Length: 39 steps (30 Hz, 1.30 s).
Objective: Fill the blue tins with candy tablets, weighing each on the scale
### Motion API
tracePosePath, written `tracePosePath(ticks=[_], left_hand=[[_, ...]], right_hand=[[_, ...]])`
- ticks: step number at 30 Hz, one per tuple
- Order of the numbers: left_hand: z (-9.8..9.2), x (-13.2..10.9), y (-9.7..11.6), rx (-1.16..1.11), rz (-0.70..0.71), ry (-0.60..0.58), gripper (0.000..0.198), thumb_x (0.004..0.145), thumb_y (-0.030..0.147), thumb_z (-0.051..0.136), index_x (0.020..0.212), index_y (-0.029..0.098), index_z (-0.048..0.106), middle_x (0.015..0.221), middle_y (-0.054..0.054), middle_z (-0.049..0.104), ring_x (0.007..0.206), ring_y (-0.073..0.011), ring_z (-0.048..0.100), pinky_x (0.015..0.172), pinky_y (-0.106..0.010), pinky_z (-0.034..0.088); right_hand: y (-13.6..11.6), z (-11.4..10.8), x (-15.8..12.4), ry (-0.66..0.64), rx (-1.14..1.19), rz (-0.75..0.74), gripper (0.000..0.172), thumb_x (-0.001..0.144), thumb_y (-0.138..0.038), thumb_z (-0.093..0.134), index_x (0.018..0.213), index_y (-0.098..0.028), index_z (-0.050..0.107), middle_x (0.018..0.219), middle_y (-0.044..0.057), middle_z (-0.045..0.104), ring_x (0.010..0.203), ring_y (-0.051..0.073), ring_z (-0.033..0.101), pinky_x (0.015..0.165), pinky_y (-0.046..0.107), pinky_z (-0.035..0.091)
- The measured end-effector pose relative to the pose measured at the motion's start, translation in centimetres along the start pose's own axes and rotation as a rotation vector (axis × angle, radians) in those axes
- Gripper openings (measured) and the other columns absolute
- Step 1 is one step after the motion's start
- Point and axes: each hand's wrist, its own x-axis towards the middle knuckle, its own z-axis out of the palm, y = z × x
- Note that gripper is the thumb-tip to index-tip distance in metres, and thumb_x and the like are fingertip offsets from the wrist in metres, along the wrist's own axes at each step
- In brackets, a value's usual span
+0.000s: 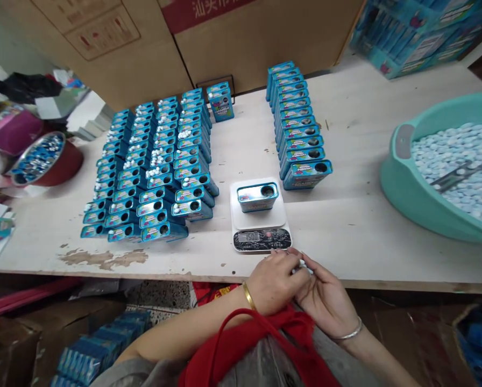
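My left hand (276, 283), with a gold bracelet, has its fingers curled over the fingers of my right hand (327, 301), which is turned palm up and wears a silver bangle. A few small white candies (303, 267) show between the two hands. My fingertips are just in front of a white kitchen scale (241, 219), whose lit display (249, 237) shows digits. Upright on the scale stands a blue candy tin (257, 203) with a round hole in its top. To the right, a teal basin (398, 177) holds many pale candies and metal tongs (453, 176).
Several rows of blue tins (160, 177) stand at left, some with candies on top. Another row of tins (299, 129) stands behind the scale. A large cardboard box (241, 48) backs the table. A red bowl (69, 161) of small blue-and-silver pieces is at far left.
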Motion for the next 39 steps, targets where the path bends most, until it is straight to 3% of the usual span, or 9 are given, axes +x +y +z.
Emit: tracePosePath(ticks=[8,15,20,23,26,29,34,36,39], left_hand=[[0.0,0.0,0.0,0.004,-0.046,-0.03,0.021,0.09,0.023,0.038,0.087,0.016,0.058,0.089,-0.007,0.056,0.078,-0.0168,0.05,0.072,-0.031,0.047],[-1.6,0.7,-1.8,0.017,-0.05,0.013,0.017,0.089,0.021,0.04,0.089,0.016,0.057,0.088,-0.006,0.054,0.078,-0.015,0.052,0.071,-0.027,0.048],[-4.3,1.7,-3.3,-0.086,-0.047,0.083,0.017,0.087,0.019,0.041,0.081,0.015,0.056,0.084,-0.006,0.052,0.077,-0.0137,0.052,0.069,-0.024,0.047],[-6.7,3.0,-4.6,-0.236,-0.068,0.236,0.013,0.086,0.018,0.044,0.086,0.015,0.057,0.086,-0.005,0.053,0.078,-0.0116,0.053,0.069,-0.022,0.047],[-8.9,4.6,-6.3,-0.201,-0.129,0.369,0.011,0.085,0.017,0.047,0.087,0.016,0.057,0.085,-0.004,0.054,0.077,-0.0112,0.053,0.069,-0.022,0.046],[-10.0,5.7,-7.7,-0.074,-0.189,0.325,0.012,0.085,0.018,0.047,0.088,0.015,0.058,0.084,-0.005,0.055,0.076,-0.0125,0.054,0.069,-0.024,0.046],[-9.7,5.3,-7.1,0.005,-0.163,0.288,0.021,0.089,0.022,0.043,0.104,0.015,0.056,0.097,-0.008,0.059,0.091,-0.0165,0.055,0.08,-0.029,0.047],[-8.6,4.6,-5.8,0.006,-0.116,0.244,0.025,0.091,0.022,0.04,0.11,0.015,0.053,0.103,-0.01,0.058,0.094,-0.0173,0.054,0.08,-0.031,0.047],[-5.8,3.4,-3.4,0.045,-0.034,0.073,0.03,0.091,0.025,0.039,0.117,0.014,0.048,0.104,-0.011,0.057,0.09,-0.0185,0.053,0.075,-0.032,0.049]], right_hand=[[0.3,0.6,0.0,0.02,-0.014,-0.01,0.036,0.089,-0.009,0.032,0.091,-0.014,0.068,0.078,0.005,0.073,0.072,0.008,0.068,0.064,0.016,0.055],[0.4,2.7,0.6,-0.133,-0.022,-0.029,0.033,0.09,-0.013,0.033,0.104,-0.016,0.064,0.097,0.007,0.072,0.087,0.012,0.067,0.076,0.025,0.055],[0.2,5.2,1.1,-0.167,0.015,-0.074,0.031,0.089,-0.013,0.034,0.096,-0.015,0.065,0.081,0.004,0.072,0.076,0.01,0.068,0.07,0.021,0.056],[-0.2,6.5,1.2,-0.214,0.028,-0.146,0.029,0.088,-0.013,0.036,0.094,-0.013,0.064,0.08,0.004,0.072,0.073,0.009,0.067,0.069,0.02,0.056],[-0.8,7.5,1.2,-0.218,0.014,-0.19,0.027,0.088,-0.015,0.037,0.092,-0.012,0.064,0.089,0.009,0.072,0.089,0.015,0.067,0.082,0.029,0.054],[-1.2,7.7,1.3,-0.193,0.004,-0.205,0.025,0.087,-0.015,0.039,0.093,-0.011,0.063,0.099,0.011,0.07,0.104,0.02,0.062,0.089,0.033,0.051],[-1.3,6.7,1.2,-0.205,-0.01,-0.191,0.028,0.088,-0.016,0.038,0.101,-0.011,0.062,0.107,0.013,0.068,0.107,0.019,0.06,0.09,0.033,0.051],[-1.2,6.0,1.1,-0.217,-0.005,-0.168,0.027,0.088,-0.017,0.039,0.1,-0.013,0.063,0.101,0.01,0.07,0.097,0.016,0.065,0.086,0.031,0.053],[-1.0,4.4,0.9,-0.197,0.01,-0.126,0.025,0.088,-0.018,0.041,0.096,-0.016,0.065,0.089,0.004,0.073,0.08,0.01,0.067,0.076,0.022,0.055]])
